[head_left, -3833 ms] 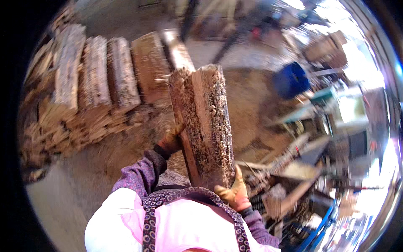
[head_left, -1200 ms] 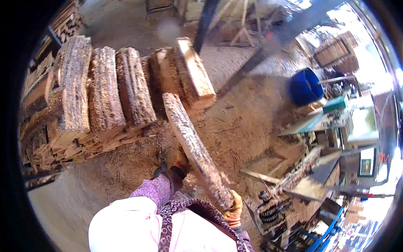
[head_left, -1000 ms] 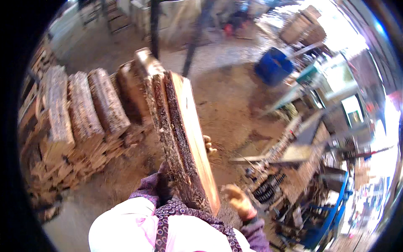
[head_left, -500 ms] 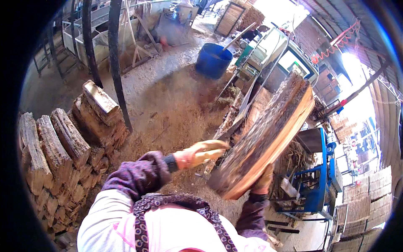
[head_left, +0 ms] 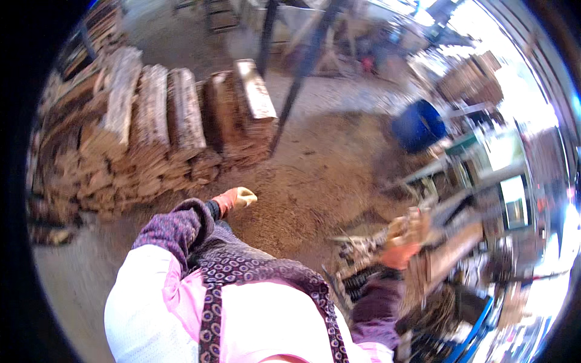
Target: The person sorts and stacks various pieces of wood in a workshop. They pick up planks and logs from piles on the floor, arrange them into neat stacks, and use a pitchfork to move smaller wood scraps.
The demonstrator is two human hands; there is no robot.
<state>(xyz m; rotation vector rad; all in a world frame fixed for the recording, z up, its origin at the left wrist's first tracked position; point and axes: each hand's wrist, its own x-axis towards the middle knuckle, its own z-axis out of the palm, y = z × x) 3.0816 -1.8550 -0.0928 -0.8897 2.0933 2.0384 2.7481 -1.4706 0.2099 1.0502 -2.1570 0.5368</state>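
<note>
My left hand, in a tan and orange work glove, hangs in front of my body over the sawdust-covered ground. Its fingers are curled in and nothing shows in them. My right hand, gloved alike and smeared by motion, is raised at the right with fingers apart and no object held. Close beside it, a rough wood slab lies slantwise by the machine. To the left stands a stack of split wood, with thick bark-edged slabs leaning on top.
A blue tub stands ahead on the right, near a green and white machine. A dark post rises behind the wood stack. Blue metal framing is at the lower right. Sawdust covers the ground ahead.
The slab has left my right hand. My view has swung left, bringing the wood stack nearer the middle. My left hand has dropped, its fingers going from stretched to curled.
</note>
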